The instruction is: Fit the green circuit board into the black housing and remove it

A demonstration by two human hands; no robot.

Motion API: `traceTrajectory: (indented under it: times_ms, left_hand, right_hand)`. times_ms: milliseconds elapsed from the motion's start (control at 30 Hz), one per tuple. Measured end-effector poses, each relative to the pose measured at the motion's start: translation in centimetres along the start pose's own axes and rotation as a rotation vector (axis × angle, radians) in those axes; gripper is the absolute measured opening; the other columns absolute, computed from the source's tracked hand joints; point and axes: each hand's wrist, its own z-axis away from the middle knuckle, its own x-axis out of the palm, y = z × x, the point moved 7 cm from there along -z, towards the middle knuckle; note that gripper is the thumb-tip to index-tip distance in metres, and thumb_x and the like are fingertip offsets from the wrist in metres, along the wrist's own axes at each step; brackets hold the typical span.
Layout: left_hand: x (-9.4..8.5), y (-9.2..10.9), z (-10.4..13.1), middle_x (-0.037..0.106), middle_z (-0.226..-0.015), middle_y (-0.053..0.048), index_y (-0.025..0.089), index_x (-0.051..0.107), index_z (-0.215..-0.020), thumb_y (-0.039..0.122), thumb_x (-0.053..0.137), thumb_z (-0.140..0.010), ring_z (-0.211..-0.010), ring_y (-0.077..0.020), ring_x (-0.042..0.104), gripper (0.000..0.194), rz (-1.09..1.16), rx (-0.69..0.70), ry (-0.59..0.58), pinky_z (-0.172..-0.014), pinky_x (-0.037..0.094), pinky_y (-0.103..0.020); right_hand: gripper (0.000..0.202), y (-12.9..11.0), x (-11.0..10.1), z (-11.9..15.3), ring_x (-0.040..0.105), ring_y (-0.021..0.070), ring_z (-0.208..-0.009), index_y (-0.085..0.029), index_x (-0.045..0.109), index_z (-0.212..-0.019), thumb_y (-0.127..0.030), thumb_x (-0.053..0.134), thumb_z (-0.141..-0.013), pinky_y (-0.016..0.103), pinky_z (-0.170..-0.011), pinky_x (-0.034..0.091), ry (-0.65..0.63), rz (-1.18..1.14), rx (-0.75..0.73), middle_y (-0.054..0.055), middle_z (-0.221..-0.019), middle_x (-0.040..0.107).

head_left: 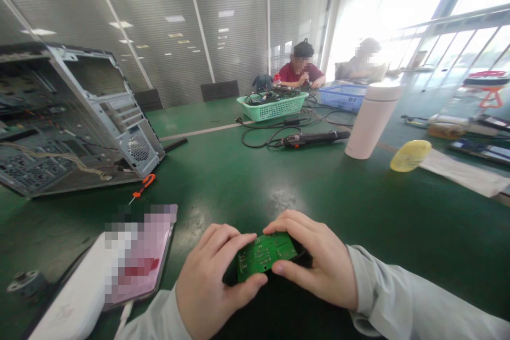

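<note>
A small green circuit board (266,253) is held between both hands near the front of the dark green table, its flat face with small solder points turned up. My left hand (217,271) grips its left end, thumb on the near edge and fingers on the far edge. On the right end, my right hand (314,260) holds it the same way, fingers at the far edge and thumb at the near one. The board's underside is hidden, though something dark shows beneath its right end.
An open computer case (139,146) stands at left, beside an orange-handled tool (144,186), a phone (161,260) and a white power bank (75,292). Beyond are a black electric screwdriver (313,139), green basket (274,108), pink bottle (371,122) and yellow object (410,155). Two people sit behind.
</note>
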Motion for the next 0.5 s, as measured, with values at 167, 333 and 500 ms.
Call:
traceTrajectory:
  times_ms: [167,333,500]
  left_hand:
    - [-0.6,0.8,-0.5,0.063,-0.08,-0.006,0.021,0.063,-0.093,0.046,0.052,-0.086,-0.074,-0.0244,0.057,0.028,-0.065,-0.029,0.011,-0.069,0.044,-0.036]
    - [-1.6,-0.7,-0.4,0.066,-0.077,-0.003,0.025,0.065,-0.085,0.041,0.044,-0.088,-0.077,-0.0245,0.061,0.027,0.13,-0.27,0.109,-0.072,0.046,-0.035]
    - [-0.7,-5.2,1.2,0.07,-0.071,0.0,0.026,0.067,-0.074,0.044,0.055,-0.079,-0.069,-0.0222,0.064,0.023,0.601,-0.809,0.269,-0.058,0.05,-0.031]
  right_hand:
    - [0.051,0.5,0.2,0.2,0.058,0.0172,-0.096,-0.02,0.054,-0.117,-0.056,0.059,-0.08,0.031,-0.083,0.047,-0.024,-0.083,0.059,0.007,-0.105,0.061]
    - [0.069,1.2,0.5,0.4,0.059,0.0183,-0.096,-0.021,0.044,-0.132,-0.053,0.066,-0.076,0.032,-0.086,0.046,-0.043,-0.264,0.151,0.007,-0.108,0.061]
    - [0.068,2.3,0.4,0.1,0.054,0.0118,-0.072,-0.02,0.042,-0.134,-0.05,0.065,-0.077,0.026,-0.066,0.042,-0.04,-0.404,0.243,0.0,-0.085,0.058]
